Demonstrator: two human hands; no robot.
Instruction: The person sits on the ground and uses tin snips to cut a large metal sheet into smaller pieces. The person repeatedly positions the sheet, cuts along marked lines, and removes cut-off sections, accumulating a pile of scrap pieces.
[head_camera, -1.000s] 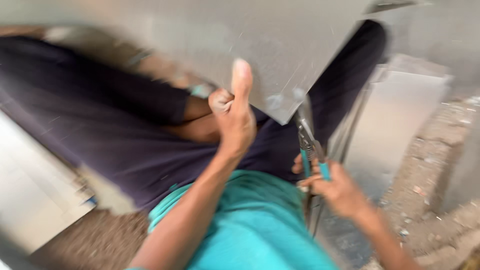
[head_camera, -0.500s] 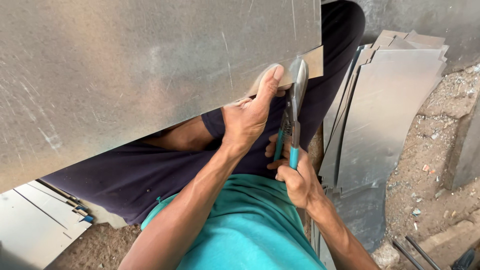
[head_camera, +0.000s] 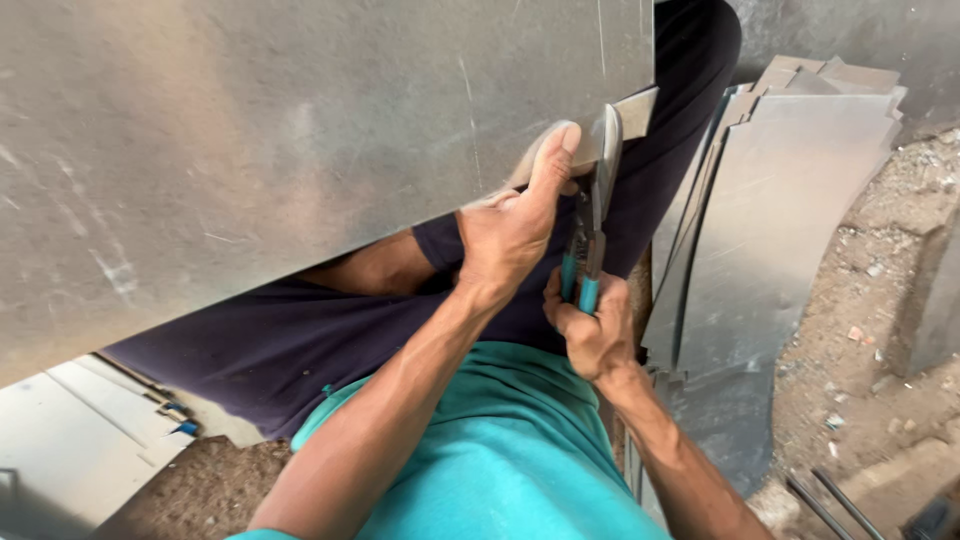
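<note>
Pointing straight up, tin snips (head_camera: 596, 215) bite the metal sheet's (head_camera: 300, 140) edge.

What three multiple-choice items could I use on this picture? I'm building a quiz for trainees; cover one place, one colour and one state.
1. Where does the stack of cut metal sheets stand?
A. to the right of the hands
B. on top of the large sheet
C. in the left hand

2. What colour are the handles of the tin snips?
A. red
B. teal
C. yellow

3. What is the left hand doing?
A. hanging free
B. gripping the snips
C. pressing its thumb on the edge of the large metal sheet

Answers: 1 A, the stack leans on the ground at the right. 2 B, teal grips show above the right hand. 3 C, the thumb lies along the sheet's lower edge beside the blades.
</note>
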